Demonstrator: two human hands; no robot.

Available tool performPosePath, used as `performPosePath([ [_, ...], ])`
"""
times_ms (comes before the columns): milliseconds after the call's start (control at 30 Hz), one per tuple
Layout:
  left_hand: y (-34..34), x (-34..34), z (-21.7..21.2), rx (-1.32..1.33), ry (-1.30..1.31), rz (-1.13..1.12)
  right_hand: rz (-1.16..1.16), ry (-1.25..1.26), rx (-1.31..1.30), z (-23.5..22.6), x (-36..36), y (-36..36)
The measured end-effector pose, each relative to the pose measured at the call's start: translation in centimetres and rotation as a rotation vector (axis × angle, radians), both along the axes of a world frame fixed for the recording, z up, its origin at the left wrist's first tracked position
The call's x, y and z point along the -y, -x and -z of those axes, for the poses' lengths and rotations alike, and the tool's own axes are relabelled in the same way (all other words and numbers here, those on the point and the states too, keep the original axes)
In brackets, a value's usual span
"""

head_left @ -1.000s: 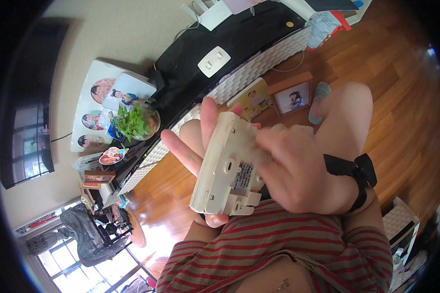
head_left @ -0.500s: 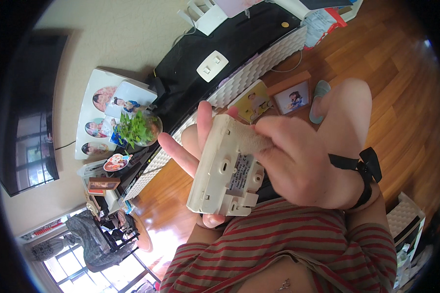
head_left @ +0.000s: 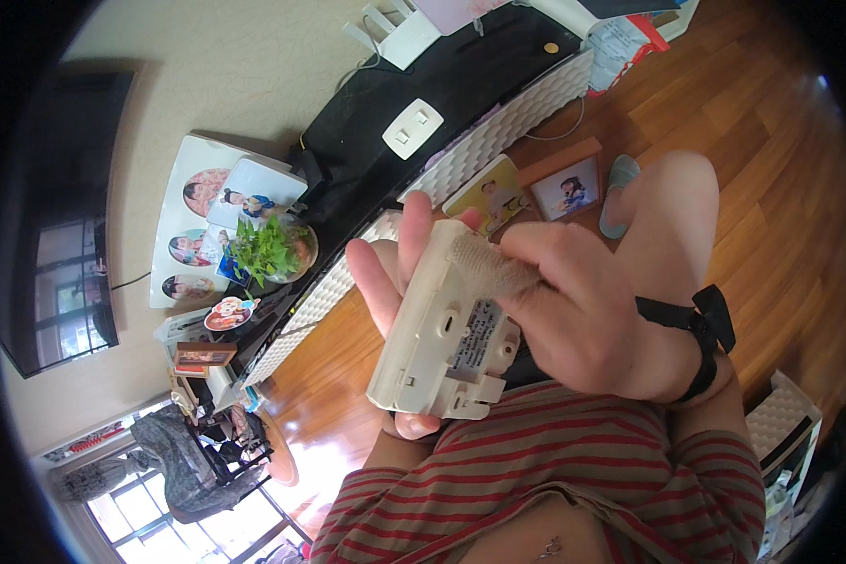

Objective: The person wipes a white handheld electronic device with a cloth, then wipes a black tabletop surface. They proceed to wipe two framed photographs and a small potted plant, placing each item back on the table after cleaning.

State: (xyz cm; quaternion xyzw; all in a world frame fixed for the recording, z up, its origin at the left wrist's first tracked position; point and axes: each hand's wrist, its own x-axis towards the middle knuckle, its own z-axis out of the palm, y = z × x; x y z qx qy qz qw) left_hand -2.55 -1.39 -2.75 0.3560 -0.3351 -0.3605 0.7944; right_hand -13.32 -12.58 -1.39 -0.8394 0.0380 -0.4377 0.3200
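My left hand (head_left: 382, 287) holds a cream plastic box-shaped device (head_left: 429, 324) in front of my body, tilted. Its fingers reach out beyond the far left side, and the thumb tip shows at the near edge. The face turned up has slots, small round posts and a printed silver label. From the right comes my right hand (head_left: 582, 324), fingers closed on a beige woven cloth (head_left: 493, 268). That cloth lies against the upper right part of the device and covers some of it. A black band with a bow circles my right wrist.
Ahead, a long black cabinet (head_left: 357, 188) carries a white two-button plate (head_left: 412, 129), a white router (head_left: 399, 38) and a leafy plant (head_left: 261, 248) in a glass bowl. Framed photos (head_left: 566, 191) lean by the cabinet's textured front. A television (head_left: 66, 226) hangs at left.
The device and my left hand have shifted slightly right, and the device's tilt has changed a little. My right hand stays closed on the cloth against it.
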Motion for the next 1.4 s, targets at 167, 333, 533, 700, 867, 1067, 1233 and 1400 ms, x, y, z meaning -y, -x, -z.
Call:
performPosePath([
  [167, -0.4, 0.4, 0.6, 0.056, 0.121, 0.095, -0.067, -0.035, -0.035, 0.2, 0.2, -0.1],
  [333, -0.6, 0.3, 1.2, 0.059, 0.158, 0.145, -0.109, 0.005, 0.061, -0.6, -0.1, 0.1],
  [533, -1.0, -0.2, 0.8, 0.013, 0.184, 0.193, 0.092, 0.002, -0.010, 0.4, 0.9, -0.2],
  [700, -0.3, 0.1, 0.1, 0.018, 0.186, 0.110, 0.053, -0.005, 0.117, 1.1, 0.5, 0.2],
  [867, 0.1, 0.3, -0.8, -0.189, 0.190, 0.098, -0.075, -0.074, 0.014, 0.8, 1.1, 1.3],
  [1067, 0.4, -0.3, -1.7, -0.053, -0.101, 0.190, 0.086, 0.082, 0.003, 0.3, 1.2, 0.9],
  [1233, 0.1, -0.2, -1.5, -0.317, -0.001, 0.152, 0.017, 0.090, -0.038, -0.4, 1.3, 1.8],
  [1400, 0.1, 0.4, -0.4, -0.389, 0.138, 0.143, -0.023, 0.036, -0.007, -0.2, 1.4, 1.9],
])
